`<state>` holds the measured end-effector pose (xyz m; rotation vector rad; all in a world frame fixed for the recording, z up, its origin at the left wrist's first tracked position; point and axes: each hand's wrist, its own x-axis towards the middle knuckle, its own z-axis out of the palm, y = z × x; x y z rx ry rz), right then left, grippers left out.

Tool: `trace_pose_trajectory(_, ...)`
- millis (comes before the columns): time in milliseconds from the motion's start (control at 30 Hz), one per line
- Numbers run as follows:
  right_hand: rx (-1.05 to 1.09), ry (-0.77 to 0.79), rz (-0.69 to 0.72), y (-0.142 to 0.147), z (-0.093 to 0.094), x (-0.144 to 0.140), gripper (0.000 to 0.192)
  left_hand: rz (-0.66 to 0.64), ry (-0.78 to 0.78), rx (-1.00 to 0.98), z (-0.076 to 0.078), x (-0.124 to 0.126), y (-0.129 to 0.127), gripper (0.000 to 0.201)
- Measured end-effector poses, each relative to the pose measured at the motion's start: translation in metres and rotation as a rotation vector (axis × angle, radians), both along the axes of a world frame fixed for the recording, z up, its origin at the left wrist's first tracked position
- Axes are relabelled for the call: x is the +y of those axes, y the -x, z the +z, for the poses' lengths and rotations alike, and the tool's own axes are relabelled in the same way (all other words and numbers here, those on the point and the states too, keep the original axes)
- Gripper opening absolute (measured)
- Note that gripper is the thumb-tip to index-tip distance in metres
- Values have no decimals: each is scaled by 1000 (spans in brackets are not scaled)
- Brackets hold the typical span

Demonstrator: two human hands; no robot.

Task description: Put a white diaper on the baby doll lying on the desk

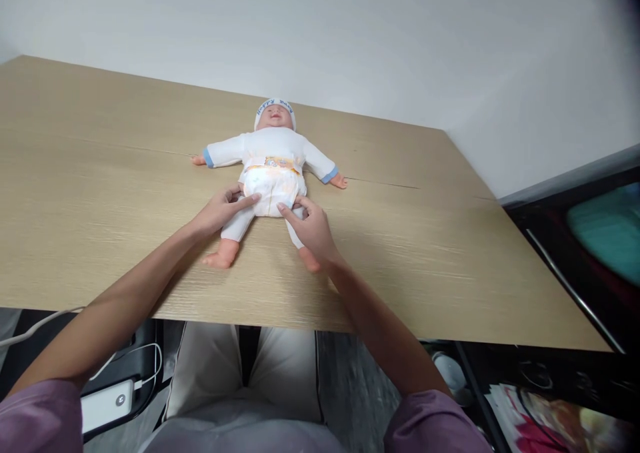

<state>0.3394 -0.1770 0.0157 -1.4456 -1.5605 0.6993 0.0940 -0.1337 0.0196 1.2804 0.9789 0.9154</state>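
Observation:
A baby doll [275, 139] lies on its back on the wooden table, arms spread and legs toward me. It wears a white suit with blue cuffs and a white cap with blue lettering. Around its hips sits a white diaper [270, 189] with an orange patterned waistband. My left hand [223, 209] pinches the diaper's edge at the leg on the left, thumb on top and fingertips partly hidden at the side. On the opposite leg, my right hand [311, 226] grips the other edge between thumb and fingers.
The light wooden table [125, 173] meets a white wall [320, 33] at the back. A black-framed screen [600, 239] stands at the right edge. Below the near edge are a white power bank [107, 406] with a cable and, at right, colourful packages [560, 419].

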Motion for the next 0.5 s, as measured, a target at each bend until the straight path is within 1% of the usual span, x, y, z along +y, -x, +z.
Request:
trace_pose_trajectory(100, 32, 5, -6, 1, 0, -1, 47, 6, -26, 12, -1, 0, 0, 53)
trace_pose_trajectory(267, -64, -82, -9, 4, -2, 0, 43, 45, -131, 142, 5, -3, -3, 50)
trace_pose_trajectory(333, -82, -95, 2, 4, -4, 2, 44, 60, -185, 190, 7, -4, -4, 48)
trace_pose_trajectory(400, -51, -65, 14, 2, -7, 5, 44, 72, -230, 226, 8, -5, -5, 46)
trace_pose_trajectory(500, 88, 0, 58, 0, -10, 11, 41, 78, -253, 252, 8, -5, -6, 46)
